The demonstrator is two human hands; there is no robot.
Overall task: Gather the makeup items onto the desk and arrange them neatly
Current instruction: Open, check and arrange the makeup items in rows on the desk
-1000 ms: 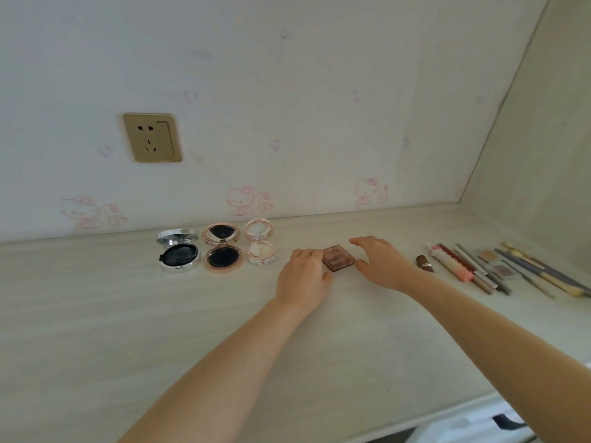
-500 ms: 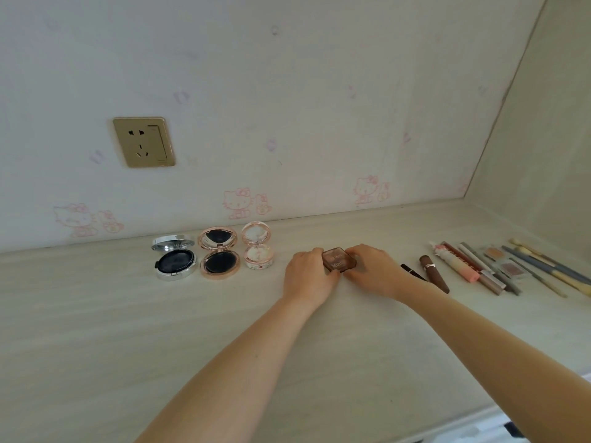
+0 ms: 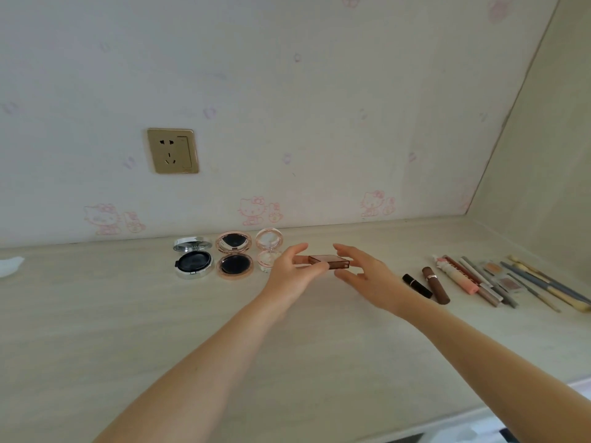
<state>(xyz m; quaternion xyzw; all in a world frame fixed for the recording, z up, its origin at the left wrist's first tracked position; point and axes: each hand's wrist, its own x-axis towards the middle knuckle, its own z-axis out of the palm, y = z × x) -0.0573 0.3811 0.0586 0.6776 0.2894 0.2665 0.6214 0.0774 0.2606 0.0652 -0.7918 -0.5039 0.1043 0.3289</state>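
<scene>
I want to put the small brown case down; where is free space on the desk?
Bare desk lies in front of the three open compacts, and between the clear compact and the black lipstick. Far right is crowded with brushes and pencils.

Brown palette (image 3: 329,261) in left hand (image 3: 295,272)

Three open compacts (image 3: 233,258) sit in a row on the desk (image 3: 96,314) before the wall socket (image 3: 172,151). To your right, the palette (image 3: 329,262) sits between your hands, with lipsticks (image 3: 428,284) and brushes (image 3: 527,282) lined up beyond.
</scene>
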